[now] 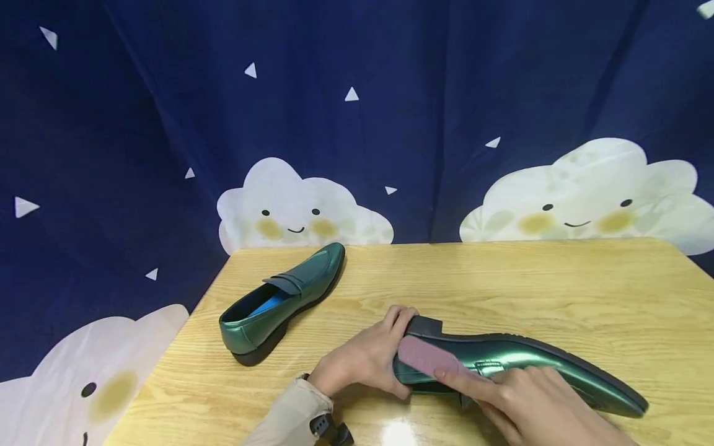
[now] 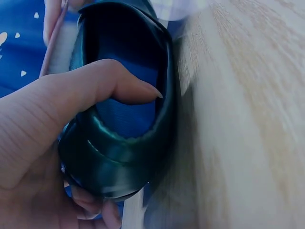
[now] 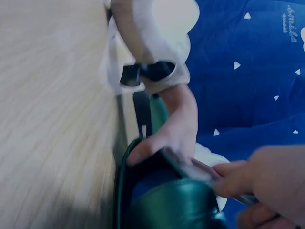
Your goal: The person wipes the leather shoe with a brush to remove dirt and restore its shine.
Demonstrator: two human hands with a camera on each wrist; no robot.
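A shiny green loafer [image 1: 558, 365] lies on its side on the table, its sole towards the back and its toe to the right. My left hand [image 1: 365, 359] grips it by the heel; in the left wrist view the thumb reaches into the opening over the blue insole [image 2: 126, 119]. In my right hand [image 1: 535, 402] is a pink-backed brush [image 1: 428, 357], held against the upward-facing side near the heel, index finger stretched along it. Pale bristles [image 2: 62, 55] show in the left wrist view. Much of the brush's handle is hidden by the right hand.
A matching green loafer [image 1: 312, 272] stands upright at the back left of the wooden table [image 1: 502, 279]. Behind the table hangs a dark blue curtain [image 1: 390, 136] with clouds and white triangles. A black band [image 1: 329, 427] is on the left wrist.
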